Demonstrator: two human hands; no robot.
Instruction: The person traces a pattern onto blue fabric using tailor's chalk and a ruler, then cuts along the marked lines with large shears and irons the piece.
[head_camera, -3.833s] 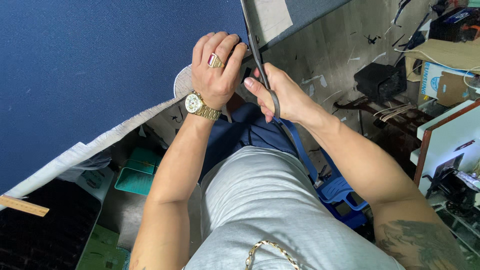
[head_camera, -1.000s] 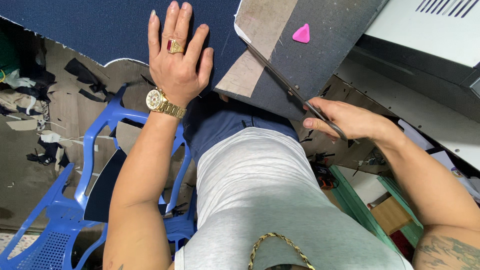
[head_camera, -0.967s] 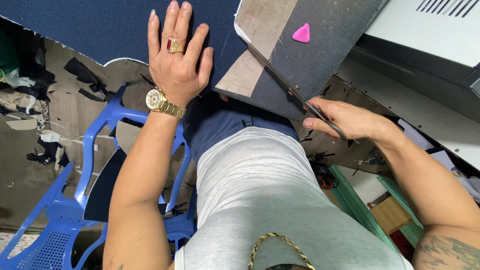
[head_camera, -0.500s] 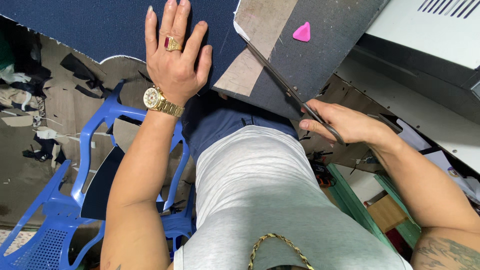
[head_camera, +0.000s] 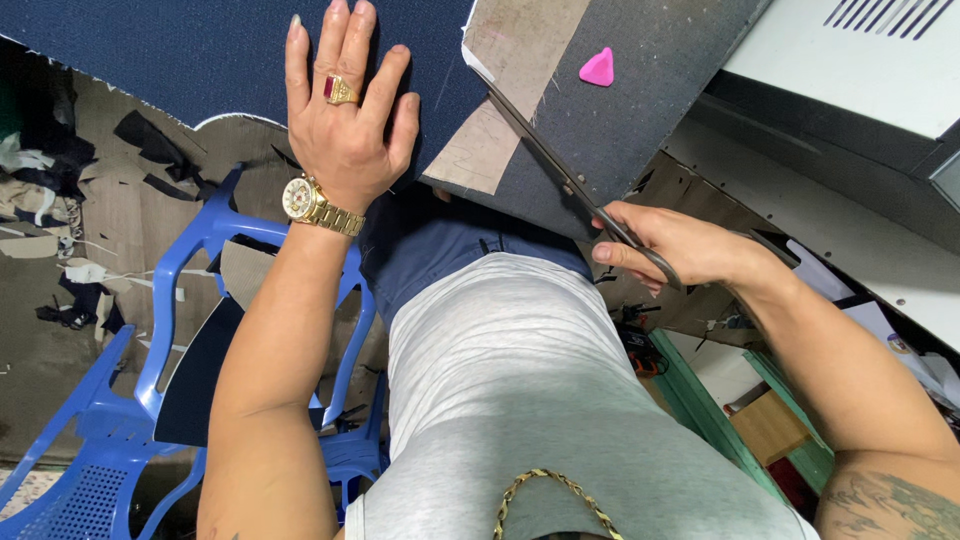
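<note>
My left hand lies flat, fingers spread, on a dark blue fabric sheet at the top of the head view; it wears a ring and a gold watch. My right hand grips the handles of long metal scissors. The blades run up and left along the cut edge between the blue fabric and a grey-brown board. A pink triangular chalk rests on that board, above the scissors.
A blue plastic chair stands at the lower left, with fabric scraps scattered on the floor behind it. A white machine housing fills the top right. Green and wooden boxes sit at the lower right.
Since 3.8 seconds ago the view shifted and my left hand went from gripping the fabric edge to lying flat. In the last second my right hand slid the scissors a little up-left.
</note>
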